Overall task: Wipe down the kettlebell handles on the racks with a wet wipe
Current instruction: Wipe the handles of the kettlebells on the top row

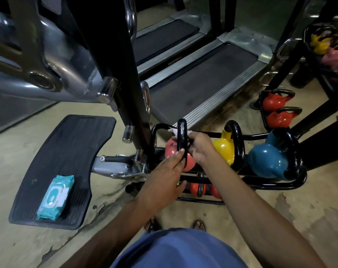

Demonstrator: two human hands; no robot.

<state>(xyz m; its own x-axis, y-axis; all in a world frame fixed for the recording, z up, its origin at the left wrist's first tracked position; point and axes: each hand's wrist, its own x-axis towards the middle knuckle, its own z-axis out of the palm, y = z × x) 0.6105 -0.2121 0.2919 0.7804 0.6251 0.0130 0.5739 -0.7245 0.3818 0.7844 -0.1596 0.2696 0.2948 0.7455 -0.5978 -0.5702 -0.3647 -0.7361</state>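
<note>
A black rack on the floor holds a pink kettlebell, a yellow kettlebell and a blue kettlebell, each with a black handle. My left hand grips the near lower part of the pink kettlebell's handle. My right hand holds a white wet wipe against the same handle higher up, fingers wrapped round it. Most of the wipe is hidden behind the handle and my fingers. Red kettlebells sit on the lower shelf.
A teal wet-wipe pack lies on a black foot pedal of the machine at left. Treadmills stand behind the rack. Two more red kettlebells and another rack are at right. My feet stand close to the rack.
</note>
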